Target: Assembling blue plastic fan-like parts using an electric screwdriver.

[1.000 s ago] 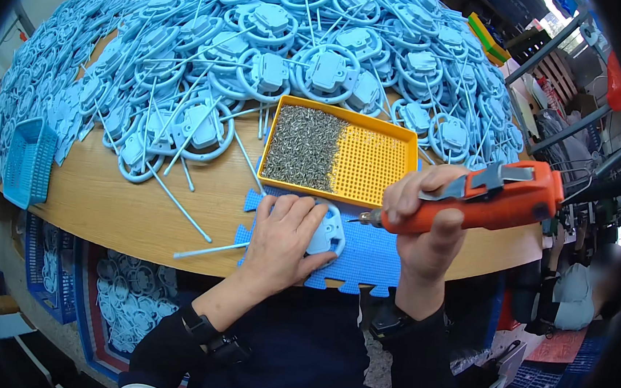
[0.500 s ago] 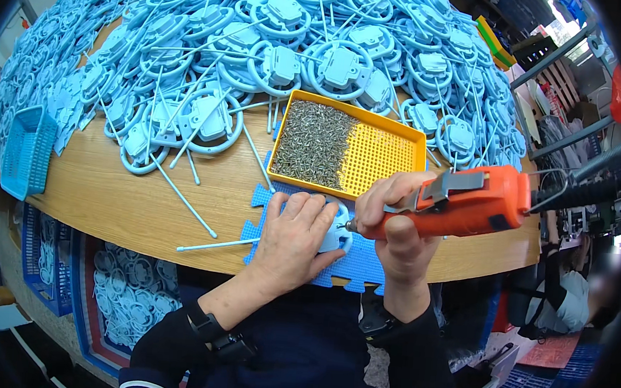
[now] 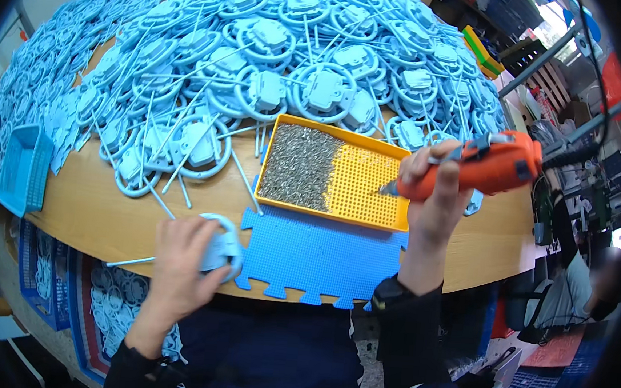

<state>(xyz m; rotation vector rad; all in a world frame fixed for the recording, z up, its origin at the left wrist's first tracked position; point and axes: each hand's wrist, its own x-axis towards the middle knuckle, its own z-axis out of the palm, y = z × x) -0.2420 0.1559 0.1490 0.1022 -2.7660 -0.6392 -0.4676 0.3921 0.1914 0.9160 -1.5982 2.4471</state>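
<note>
My left hand (image 3: 183,260) grips a light-blue plastic ring-shaped part (image 3: 223,251) with a thin rod sticking out leftward, at the table's front edge left of the blue foam mat (image 3: 313,256). Its palm side is hidden. In my right hand (image 3: 439,179) is an orange-red electric screwdriver (image 3: 488,164), fingers wrapped round its body. The screwdriver's tip hovers over the right half of a yellow tray (image 3: 405,217), whose left half is heaped with small metal screws (image 3: 296,167). Whether a screw sits on the tip is too small to tell.
A large pile of similar light-blue parts (image 3: 264,37) covers the table's far side. At the left stands a blue basket (image 3: 26,172). Below the table edge, a crate (image 3: 109,302) holds more parts. A cable (image 3: 597,78) hangs at the right, where another person (image 3: 573,288) is seen.
My left hand has carried the light-blue part off the foam mat to the left. My right hand has lifted the screwdriver away from the part, up and right over the tray.
</note>
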